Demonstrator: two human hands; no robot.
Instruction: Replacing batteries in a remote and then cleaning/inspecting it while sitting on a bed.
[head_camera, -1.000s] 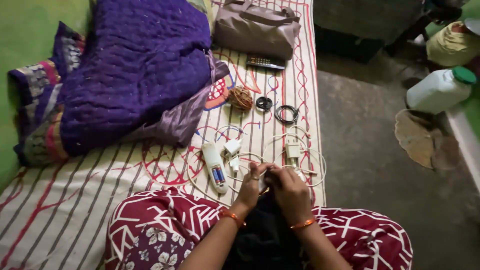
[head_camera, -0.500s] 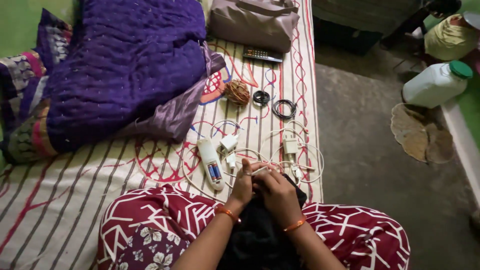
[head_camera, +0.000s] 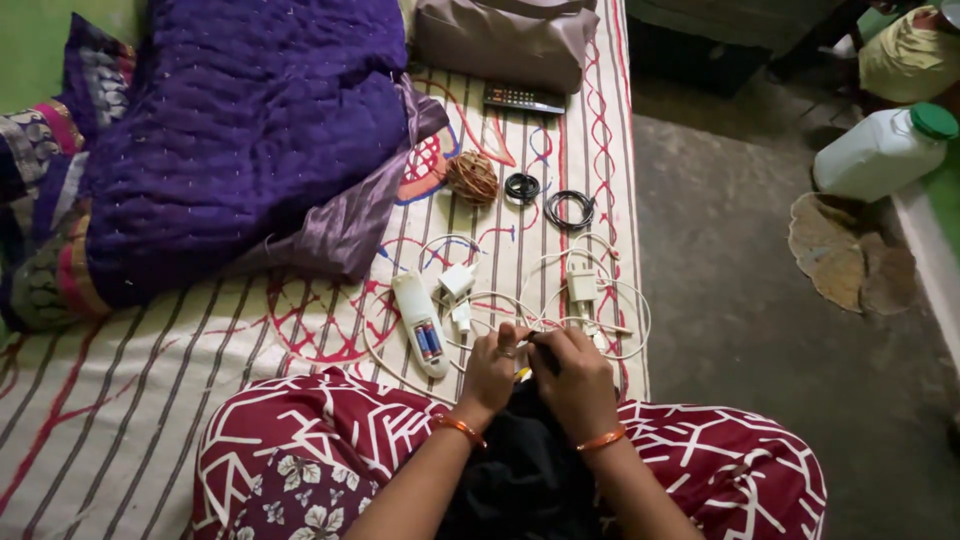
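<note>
Hands at striped bed's (head_camera: 150, 400) 6 o'clock edge.
Left hand (head_camera: 492, 368) and right hand (head_camera: 578, 378) pinch white cable (head_camera: 610, 300); bare concrete floor (head_camera: 740, 330) at 3 o'clock.

White cable (head_camera: 590, 320), tangled loops, on striped bedsheet

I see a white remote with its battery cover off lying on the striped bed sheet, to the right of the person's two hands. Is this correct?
Not quite. In the head view the white remote with its battery cover off lies on the striped bed sheet to the left of the left hand and right hand, not to the right.
</note>
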